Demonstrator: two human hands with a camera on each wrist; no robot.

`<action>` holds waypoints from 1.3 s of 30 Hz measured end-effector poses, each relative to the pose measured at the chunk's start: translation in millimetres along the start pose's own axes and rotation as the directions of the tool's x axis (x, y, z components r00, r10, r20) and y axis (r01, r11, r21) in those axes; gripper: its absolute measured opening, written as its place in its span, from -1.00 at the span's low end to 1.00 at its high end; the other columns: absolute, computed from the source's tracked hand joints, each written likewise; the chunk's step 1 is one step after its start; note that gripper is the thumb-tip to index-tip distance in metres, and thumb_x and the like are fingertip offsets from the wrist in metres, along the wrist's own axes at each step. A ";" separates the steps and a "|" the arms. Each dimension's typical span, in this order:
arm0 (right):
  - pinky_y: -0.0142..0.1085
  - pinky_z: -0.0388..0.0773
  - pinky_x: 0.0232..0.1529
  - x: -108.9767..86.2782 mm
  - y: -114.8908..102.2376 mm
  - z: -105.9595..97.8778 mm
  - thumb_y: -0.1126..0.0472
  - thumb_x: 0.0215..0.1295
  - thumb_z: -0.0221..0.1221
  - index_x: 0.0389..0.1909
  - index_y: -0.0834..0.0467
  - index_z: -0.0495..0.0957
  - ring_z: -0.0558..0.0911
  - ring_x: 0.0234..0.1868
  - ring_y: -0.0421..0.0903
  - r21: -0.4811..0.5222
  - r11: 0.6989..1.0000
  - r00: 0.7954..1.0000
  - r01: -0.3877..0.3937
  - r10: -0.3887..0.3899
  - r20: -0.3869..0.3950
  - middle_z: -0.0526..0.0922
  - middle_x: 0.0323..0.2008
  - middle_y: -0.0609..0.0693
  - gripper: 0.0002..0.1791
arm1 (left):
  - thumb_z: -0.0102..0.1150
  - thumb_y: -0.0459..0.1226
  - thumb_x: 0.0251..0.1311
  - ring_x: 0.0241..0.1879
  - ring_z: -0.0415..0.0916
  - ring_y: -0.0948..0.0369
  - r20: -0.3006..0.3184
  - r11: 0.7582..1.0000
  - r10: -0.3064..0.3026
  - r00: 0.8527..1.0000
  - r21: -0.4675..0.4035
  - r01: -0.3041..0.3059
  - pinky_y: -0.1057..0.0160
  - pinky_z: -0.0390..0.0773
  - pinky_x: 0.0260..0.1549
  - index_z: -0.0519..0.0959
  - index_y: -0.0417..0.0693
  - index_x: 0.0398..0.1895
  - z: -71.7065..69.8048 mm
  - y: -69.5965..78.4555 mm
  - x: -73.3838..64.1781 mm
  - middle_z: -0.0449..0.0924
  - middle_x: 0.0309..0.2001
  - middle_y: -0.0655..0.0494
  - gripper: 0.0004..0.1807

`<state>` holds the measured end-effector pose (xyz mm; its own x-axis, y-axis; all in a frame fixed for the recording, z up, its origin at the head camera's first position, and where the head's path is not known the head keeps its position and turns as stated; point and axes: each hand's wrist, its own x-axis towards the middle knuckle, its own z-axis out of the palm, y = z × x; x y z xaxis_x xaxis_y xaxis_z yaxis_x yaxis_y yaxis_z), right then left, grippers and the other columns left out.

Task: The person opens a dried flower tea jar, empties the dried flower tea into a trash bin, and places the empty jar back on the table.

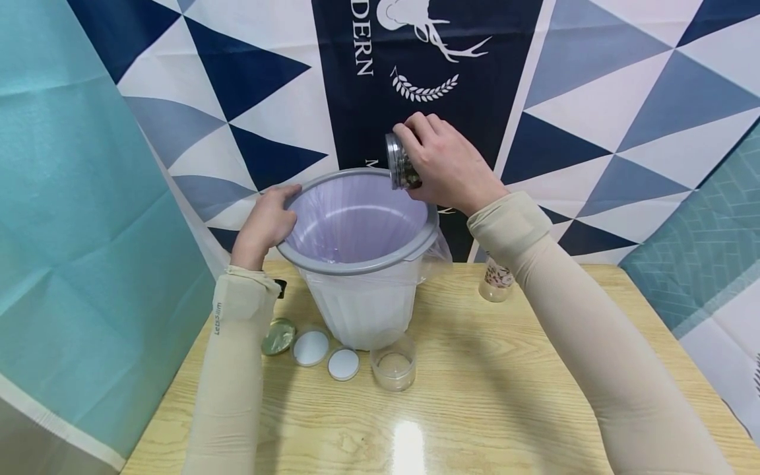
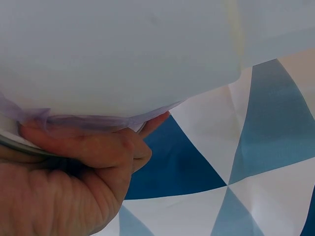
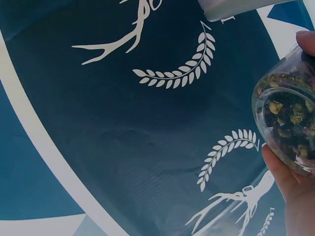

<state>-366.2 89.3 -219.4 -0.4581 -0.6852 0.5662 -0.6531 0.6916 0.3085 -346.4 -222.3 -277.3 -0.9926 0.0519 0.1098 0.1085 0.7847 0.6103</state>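
My left hand (image 1: 267, 221) grips the grey rim of a white trash can (image 1: 362, 303) lined with a thin purple-tinted bag (image 1: 356, 218). In the left wrist view, the fingers of that hand (image 2: 83, 172) curl at the rim under the bag's edge. My right hand (image 1: 448, 161) holds a clear jar (image 1: 399, 163) on its side above the can's right back rim, its mouth end toward the left. Dried flower buds (image 3: 295, 113) show through the jar's clear bottom in the right wrist view.
On the wooden table (image 1: 475, 396), before the can, stand a clear container (image 1: 394, 364), two white round lids (image 1: 311, 348) and a greenish round piece (image 1: 278, 336). A clear patterned bottle (image 1: 496, 280) stands under my right forearm. Patterned cloth (image 1: 594, 86) hangs close behind.
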 end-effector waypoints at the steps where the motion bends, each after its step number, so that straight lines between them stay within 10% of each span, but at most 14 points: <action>1: 0.04 0.55 0.17 0.4 0.1 0.1 0.18 -0.08 0.54 0.30 0.38 0.37 0.51 0.01 0.25 -0.009 1.000 1.000 0.011 -0.011 -0.004 0.48 0.09 0.31 -0.09 | -0.20 -0.50 0.29 0.49 0.22 -0.16 0.001 1.000 -0.001 1.000 0.000 0.001 -0.16 0.29 0.46 0.22 -0.17 0.60 0.0 -0.1 -0.3 0.08 0.61 -0.25 -0.27; 39: 0.08 0.48 0.31 3.8 0.3 -0.6 0.26 -0.11 0.55 0.31 0.39 0.37 0.51 0.12 0.29 -0.112 0.988 0.993 0.107 -0.111 -0.033 0.49 0.12 0.34 -0.09 | -0.19 -0.49 0.30 0.48 0.24 -0.16 0.004 1.000 0.006 1.000 0.013 -0.006 -0.17 0.36 0.40 0.22 -0.16 0.60 -0.4 -1.0 0.7 0.08 0.62 -0.24 -0.27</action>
<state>-367.8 87.0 -216.7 -0.3622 -0.7499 0.5537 -0.6268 0.6355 0.4508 -347.3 -223.3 -277.5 -0.9922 0.0589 0.1097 0.1133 0.7923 0.5995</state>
